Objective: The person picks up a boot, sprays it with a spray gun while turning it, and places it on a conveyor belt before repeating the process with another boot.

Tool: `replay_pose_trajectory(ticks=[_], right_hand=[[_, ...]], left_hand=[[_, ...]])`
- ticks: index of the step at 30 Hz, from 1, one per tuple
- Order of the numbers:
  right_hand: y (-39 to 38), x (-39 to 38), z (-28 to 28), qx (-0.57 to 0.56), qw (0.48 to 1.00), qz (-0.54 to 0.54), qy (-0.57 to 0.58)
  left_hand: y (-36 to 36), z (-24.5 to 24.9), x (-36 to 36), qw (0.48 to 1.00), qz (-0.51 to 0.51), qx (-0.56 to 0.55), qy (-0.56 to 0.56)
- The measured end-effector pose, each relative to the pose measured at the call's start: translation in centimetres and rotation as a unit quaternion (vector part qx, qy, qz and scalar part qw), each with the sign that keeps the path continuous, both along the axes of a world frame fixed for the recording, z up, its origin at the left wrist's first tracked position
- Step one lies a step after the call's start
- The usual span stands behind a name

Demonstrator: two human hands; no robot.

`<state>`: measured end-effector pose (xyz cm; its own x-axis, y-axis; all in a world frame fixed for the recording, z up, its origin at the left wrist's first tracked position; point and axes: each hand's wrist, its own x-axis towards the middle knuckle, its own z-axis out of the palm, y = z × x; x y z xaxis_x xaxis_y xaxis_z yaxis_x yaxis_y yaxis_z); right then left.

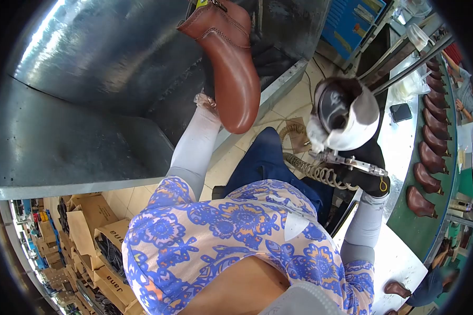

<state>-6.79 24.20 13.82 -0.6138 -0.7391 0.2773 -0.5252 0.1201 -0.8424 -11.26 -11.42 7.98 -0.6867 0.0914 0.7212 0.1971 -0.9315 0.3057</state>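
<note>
A glossy brown ankle boot (236, 79) is held toe-down in front of the metal booth. My left hand (209, 84) is behind it, largely hidden by the boot, with a dark glove and a white sleeve below. In my black-gloved right hand (370, 163) is a spray gun (352, 161) with a large, stained white cup (352, 115) above it. A coiled hose (320, 173) runs beside the gun. The gun and cup are to the right of the boot, apart from it.
The dark metal booth (84, 142) has a raised edge at left. On the right, brown boots (431, 152) line a green conveyor (404, 210). A black square object (400, 112) lies on the white surface. Cardboard boxes (115, 283) stand lower left. Other people are at the far right.
</note>
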Motion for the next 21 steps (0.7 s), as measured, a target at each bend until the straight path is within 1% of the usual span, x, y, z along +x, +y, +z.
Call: replay_pose_trajectory(ticks=[1, 2, 3, 4, 5, 7, 9, 11, 12, 13, 14, 15, 16, 17, 19, 21], right_hand=[[-0.2, -0.7, 1.2, 0.065, 0.994, 0.041, 0.08], [-0.7, -0.5, 0.6, 0.018, 0.999, -0.044, -0.018], [-1.4, -0.2, 0.2, -0.03, 0.985, -0.128, -0.115], [-1.4, 0.0, 0.9, -0.058, 0.969, -0.177, -0.165], [-1.3, 0.0, 1.4, -0.028, 0.954, -0.22, -0.202], [-1.4, 0.5, 1.8, -0.032, 0.964, -0.183, -0.188], [-1.3, 1.8, 0.6, -0.046, 0.985, -0.168, -0.021], [-1.4, 0.8, 1.4, -0.004, 1.0, -0.015, 0.024], [-1.6, 0.9, 0.7, 0.001, 0.997, -0.041, 0.068], [-1.9, 0.9, 0.5, 0.003, 0.997, -0.04, 0.068], [-2.5, 1.0, 0.5, -0.002, 0.993, -0.116, 0.007], [-3.3, 1.1, 0.7, -0.007, 0.98, -0.193, -0.054], [-3.8, 1.2, 1.7, 0.017, 0.967, -0.232, -0.104], [-4.3, 1.4, 2.0, 0.017, 0.967, -0.233, -0.103], [-4.9, 1.5, 2.4, -0.001, 0.976, -0.206, -0.072], [-4.9, 1.1, 2.2, -0.017, 0.995, -0.102, 0.011]], left_hand=[[0.0, 0.1, 0.0, 1.0, 0.004, 0.0, -0.005], [0.0, 0.3, 0.0, 1.0, 0.008, 0.001, -0.008], [0.2, 0.5, -0.1, 1.0, 0.011, 0.003, -0.011], [0.2, 0.8, -0.2, 1.0, 0.018, 0.003, -0.018], [0.2, 1.1, -0.3, 0.999, 0.025, 0.005, -0.023], [0.0, 2.0, -0.3, 0.998, 0.048, 0.008, -0.037], [-0.6, 3.0, -0.3, 0.996, 0.073, 0.013, -0.051], [-1.0, 3.7, 0.0, 0.994, 0.091, 0.017, -0.057], [-1.6, 4.0, 0.4, 0.989, 0.121, -0.033, -0.079], [-2.0, 4.4, 0.8, 0.98, 0.149, -0.082, -0.102], [-2.2, 4.9, 1.1, 0.98, 0.15, -0.081, -0.103], [-2.3, 5.6, 1.3, 0.948, 0.255, -0.094, -0.164], [-2.4, 6.0, 1.5, 0.902, 0.355, -0.105, -0.223], [-2.8, 6.4, 1.7, 0.894, 0.374, -0.11, -0.222], [-3.2, 6.7, 1.9, 0.901, 0.373, -0.102, -0.197], [-3.7, 6.8, 2.0, 0.904, 0.371, -0.1, -0.187]])
